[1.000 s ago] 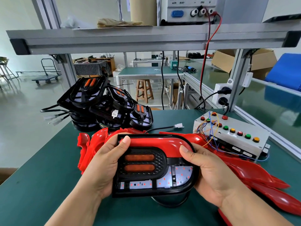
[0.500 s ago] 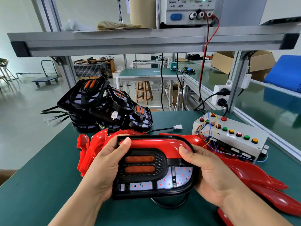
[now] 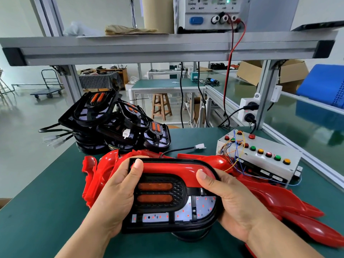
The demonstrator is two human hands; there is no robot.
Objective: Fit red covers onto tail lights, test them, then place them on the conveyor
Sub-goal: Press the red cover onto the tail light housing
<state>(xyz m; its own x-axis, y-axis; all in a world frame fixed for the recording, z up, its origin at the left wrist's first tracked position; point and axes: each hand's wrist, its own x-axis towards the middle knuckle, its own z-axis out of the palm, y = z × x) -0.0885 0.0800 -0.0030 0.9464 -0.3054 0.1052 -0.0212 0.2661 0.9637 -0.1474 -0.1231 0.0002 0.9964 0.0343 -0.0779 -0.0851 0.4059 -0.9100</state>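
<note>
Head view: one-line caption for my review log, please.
Left hand and right hand grip a tail light with a red cover along its top, spare red covers and a button box behind.

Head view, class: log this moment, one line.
left hand: holds black oval tail light | right hand: same | glossy red cover: under thumbs

Small assembly workshop, factory-floor type. Green-matted desk (image 3: 37, 211) under an aluminium-profile frame (image 3: 167, 51); bench power supply (image 3: 210, 13) on its shelf at 12 o'clock, red & black leads hanging down. Push-button test box (image 3: 260, 155) at 2 o'clock, black tail lights (image 3: 111, 127) piled at 10-11, red covers (image 3: 279, 202) at 3. Behind: second desk (image 3: 163, 83) w/ wooden stool (image 3: 161, 107), platform trolley (image 3: 48, 90) at 10, cardboard boxes (image 3: 249, 71) at 1.
</note>
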